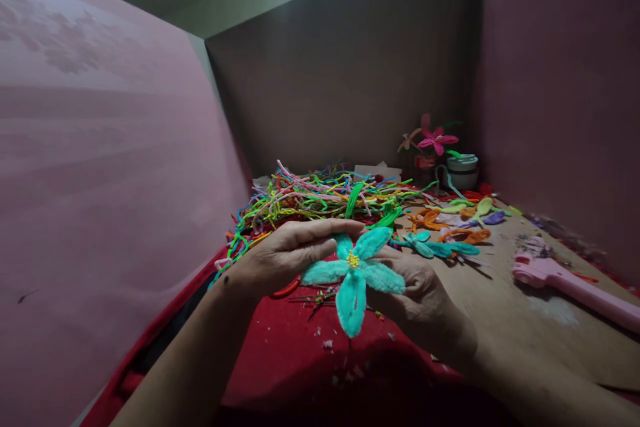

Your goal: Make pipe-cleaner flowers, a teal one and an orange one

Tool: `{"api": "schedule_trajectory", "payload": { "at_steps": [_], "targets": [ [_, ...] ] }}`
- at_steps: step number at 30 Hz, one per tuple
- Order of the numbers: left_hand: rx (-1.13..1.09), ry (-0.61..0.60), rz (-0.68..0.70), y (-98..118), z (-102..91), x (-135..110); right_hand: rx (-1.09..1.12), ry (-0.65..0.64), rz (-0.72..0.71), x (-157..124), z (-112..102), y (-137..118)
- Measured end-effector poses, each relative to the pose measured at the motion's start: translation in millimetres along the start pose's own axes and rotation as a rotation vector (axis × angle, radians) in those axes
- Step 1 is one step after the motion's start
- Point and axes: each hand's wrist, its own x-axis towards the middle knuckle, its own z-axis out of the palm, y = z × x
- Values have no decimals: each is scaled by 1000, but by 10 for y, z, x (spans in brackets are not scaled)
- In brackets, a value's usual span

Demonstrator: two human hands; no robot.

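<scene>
Both hands meet in the lower middle of the frame around a turquoise pipe-cleaner flower (354,275). It has 5 fuzzy petals spread around a small yellow centre and faces the camera. The left hand (293,250) comes in from the lower left, its fingers laid flat across the top of the flower and its thumb below, pinching the upper petals. The right hand (423,293) curls in behind the right-hand petals, with its fingers closed on the back of the flower. The flower is held in the air above a red cloth (295,353) dotted with small scraps.

Behind the hands, at centre frame, lies a tangled heap of pipe cleaners (320,197) in green, pink, orange and blue. To its right, on a brown board (520,327), lie a second turquoise flower (436,247) and bent orange pieces (427,218). At the upper right of the board stands a pink flower (437,140), beside 2 stacked pale bowls (463,170). A pink handled tool (575,287) lies at the right edge, possibly a glue gun, though its shape is blurred.
</scene>
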Motion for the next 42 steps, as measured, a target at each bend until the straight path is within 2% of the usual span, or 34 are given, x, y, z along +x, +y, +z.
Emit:
{"api": "schedule_trajectory", "payload": {
  "at_steps": [5,9,14,18,22,25,28,33,38,42],
  "targets": [
    [-44,-42,29,11,31,-40,-49,0,-19,11,-2,-16],
    [177,-44,-57,147,89,-81,-63,15,13,1,0,7],
    [412,-50,34,129,163,-81,-40,33,62,-26,7,52],
    [513,-42,63,76,167,-86,-36,41,89,-41,11,80],
    [525,-3,121,137,165,-77,-33,26,86,-38,9,82],
    [500,-56,148,153,180,-42,-38,42,80,-31,10,74],
    [441,-103,117,107,204,-11,-37,53,82,-26,12,71],
    [352,-6,161,72,224,-9,-26,52,101,-22,6,79],
    [395,-91,150,96,195,13,-24,60,91,-34,1,85],
    [360,-69,161,68,225,38,-29,57,76,-47,8,91]
  ]
}}
